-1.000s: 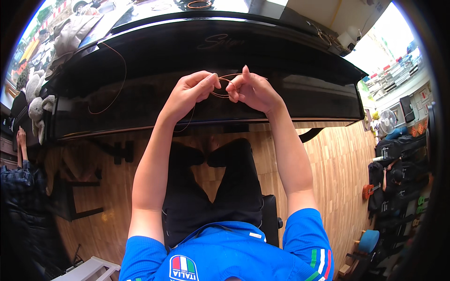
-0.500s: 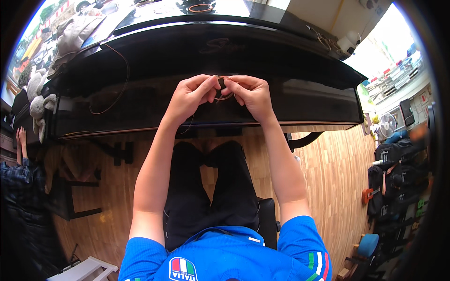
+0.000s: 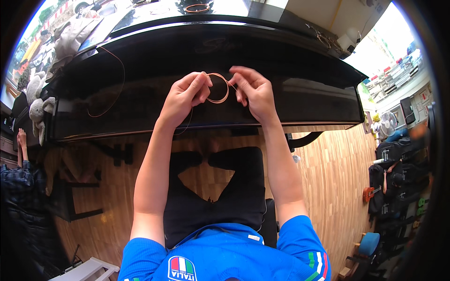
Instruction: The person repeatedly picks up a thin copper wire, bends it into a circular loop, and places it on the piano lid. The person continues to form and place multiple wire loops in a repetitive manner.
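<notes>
A coiled loop of thin copper-coloured wire (image 3: 217,101) is held up before a glossy black upright piano (image 3: 309,103). My left hand (image 3: 186,93) pinches the loop at its left side, with a strand of wire dangling below it. My right hand (image 3: 253,93) is at the loop's right side, thumb and fingertips around a short strand; the upper fingertips are blurred. Another loose strand (image 3: 123,79) drapes down the piano front on the left, and a small wire coil (image 3: 197,8) lies on the piano top.
Grey plush toys (image 3: 37,110) sit at the piano's left end. Another person (image 3: 18,187) at far left has a hand on a second dark instrument. Black cases (image 3: 389,178), an orange ukulele (image 3: 368,193), a blue stool (image 3: 368,243) and a white fan (image 3: 388,124) stand along the right.
Both hands have drawn apart since half a second ago, the left moving slightly left and up, so the round coil shows between them. My knees have shifted.
</notes>
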The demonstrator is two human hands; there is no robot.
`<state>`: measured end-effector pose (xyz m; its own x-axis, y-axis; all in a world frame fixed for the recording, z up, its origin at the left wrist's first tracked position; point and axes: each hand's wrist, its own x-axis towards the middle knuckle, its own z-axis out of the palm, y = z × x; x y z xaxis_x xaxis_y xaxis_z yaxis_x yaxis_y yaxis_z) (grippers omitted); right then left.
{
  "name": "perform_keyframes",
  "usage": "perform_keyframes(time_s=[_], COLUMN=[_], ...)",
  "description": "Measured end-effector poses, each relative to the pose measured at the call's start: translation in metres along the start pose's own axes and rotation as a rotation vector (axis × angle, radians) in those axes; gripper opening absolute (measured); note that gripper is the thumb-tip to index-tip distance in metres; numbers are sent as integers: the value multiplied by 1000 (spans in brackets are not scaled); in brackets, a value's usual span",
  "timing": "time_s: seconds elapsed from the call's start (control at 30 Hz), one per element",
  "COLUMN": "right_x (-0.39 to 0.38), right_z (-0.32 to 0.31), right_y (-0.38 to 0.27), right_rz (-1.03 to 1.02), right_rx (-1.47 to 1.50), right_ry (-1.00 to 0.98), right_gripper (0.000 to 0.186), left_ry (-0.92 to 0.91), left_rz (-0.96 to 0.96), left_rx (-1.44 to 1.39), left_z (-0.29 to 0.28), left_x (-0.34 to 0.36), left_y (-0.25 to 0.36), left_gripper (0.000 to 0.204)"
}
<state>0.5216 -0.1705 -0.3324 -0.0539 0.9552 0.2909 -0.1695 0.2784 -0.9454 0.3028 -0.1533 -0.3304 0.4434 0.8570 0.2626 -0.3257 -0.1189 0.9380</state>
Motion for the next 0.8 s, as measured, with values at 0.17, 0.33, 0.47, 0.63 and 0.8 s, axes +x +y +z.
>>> perform_keyframes(time_s=[0.17,0.33,0.47,0.63,0.8], right_x=[3,-6,-4,-10,-7], right_z=[-2,19,11,35,56], right_y=[-5,4,22,6,5], right_rz=[222,111,123,10,-172], right_rx=[465,657,630,127,-195], right_ry=[-635,-657,-471,65,313], right_gripper=[46,39,30,20,24], left_ry=[-32,-66,-34,56,70], left_rz=[-8,-16,-28,-2,8], left_rx=[-12,-28,-8,2,43], left_z=[-4,-2,0,-2,0], left_x=[1,2,1,-1,1], left_y=[2,-1,4,0,2], left_gripper=[33,34,33,29,29])
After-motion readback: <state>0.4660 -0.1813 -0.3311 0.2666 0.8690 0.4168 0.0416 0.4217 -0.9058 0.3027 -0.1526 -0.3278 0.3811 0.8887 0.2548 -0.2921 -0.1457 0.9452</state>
